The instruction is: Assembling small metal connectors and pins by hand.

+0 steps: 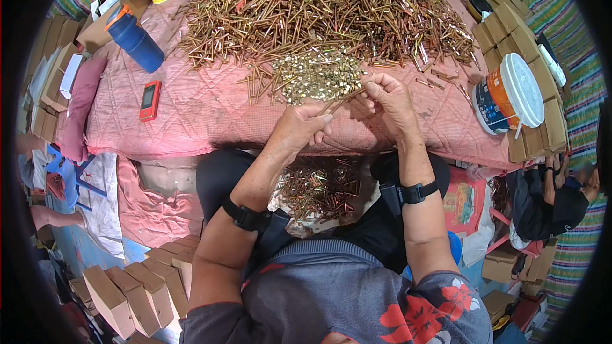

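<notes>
My left hand (297, 129) and my right hand (391, 99) meet over the near part of the pink padded cloth (217, 118). Both are closed, and between them run thin brass-coloured bolts (345, 99), gripped at one end by the left fingers and at the other by the right. How many there are I cannot tell. Just beyond my hands lies a heap of small shiny nuts or washers (319, 76). Behind it spreads a large pile of similar long bolts (325, 9), covering the far part of the cloth.
A blue bottle (135, 39) and a red device with a screen (150, 100) are on the left. A white bucket (510, 95) stands at right by stacked cardboard boxes (507, 32). More bolts (319, 188) lie below, between my legs. Another person (551, 200) sits at far right.
</notes>
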`<control>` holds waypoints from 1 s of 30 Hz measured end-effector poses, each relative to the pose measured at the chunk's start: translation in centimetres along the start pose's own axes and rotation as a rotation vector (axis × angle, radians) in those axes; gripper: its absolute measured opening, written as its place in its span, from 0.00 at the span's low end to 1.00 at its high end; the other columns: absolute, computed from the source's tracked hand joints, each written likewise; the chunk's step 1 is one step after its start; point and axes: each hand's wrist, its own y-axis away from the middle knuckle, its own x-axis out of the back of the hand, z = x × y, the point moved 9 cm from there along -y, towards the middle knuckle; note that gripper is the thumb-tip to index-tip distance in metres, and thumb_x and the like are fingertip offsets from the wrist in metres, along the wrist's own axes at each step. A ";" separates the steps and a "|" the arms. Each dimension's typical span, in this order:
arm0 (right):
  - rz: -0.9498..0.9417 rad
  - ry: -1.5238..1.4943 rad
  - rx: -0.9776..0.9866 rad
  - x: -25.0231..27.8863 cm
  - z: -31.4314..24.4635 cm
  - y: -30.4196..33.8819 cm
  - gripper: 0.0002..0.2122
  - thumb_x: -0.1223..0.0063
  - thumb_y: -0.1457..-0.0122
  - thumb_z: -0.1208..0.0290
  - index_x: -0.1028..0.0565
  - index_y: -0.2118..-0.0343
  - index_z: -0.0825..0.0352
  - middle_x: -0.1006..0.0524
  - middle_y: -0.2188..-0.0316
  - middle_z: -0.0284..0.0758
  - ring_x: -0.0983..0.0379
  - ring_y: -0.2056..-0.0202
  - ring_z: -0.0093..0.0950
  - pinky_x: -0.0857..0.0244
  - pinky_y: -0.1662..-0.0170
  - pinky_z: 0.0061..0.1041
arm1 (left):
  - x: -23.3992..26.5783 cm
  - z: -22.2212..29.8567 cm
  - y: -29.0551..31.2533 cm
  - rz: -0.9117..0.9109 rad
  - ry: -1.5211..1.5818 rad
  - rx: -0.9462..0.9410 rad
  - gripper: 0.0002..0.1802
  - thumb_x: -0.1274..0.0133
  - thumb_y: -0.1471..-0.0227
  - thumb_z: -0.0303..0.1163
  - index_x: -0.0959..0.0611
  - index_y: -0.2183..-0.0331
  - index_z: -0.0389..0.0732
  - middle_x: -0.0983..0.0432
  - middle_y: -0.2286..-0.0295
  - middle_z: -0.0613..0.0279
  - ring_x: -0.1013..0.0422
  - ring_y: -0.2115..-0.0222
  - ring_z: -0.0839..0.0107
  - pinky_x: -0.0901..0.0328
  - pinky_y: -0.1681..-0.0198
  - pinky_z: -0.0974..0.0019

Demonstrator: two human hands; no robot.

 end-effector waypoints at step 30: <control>0.034 1.141 0.399 -3.4 -0.8 1.1 0.06 0.44 0.52 0.78 0.24 0.69 0.67 0.26 0.73 0.42 0.28 0.70 0.40 0.34 0.67 0.31 | 1.3 -0.3 -0.3 0.099 0.361 0.001 0.10 0.48 0.45 0.33 0.21 0.70 0.35 0.25 0.77 0.65 0.33 0.82 0.84 0.39 0.81 0.81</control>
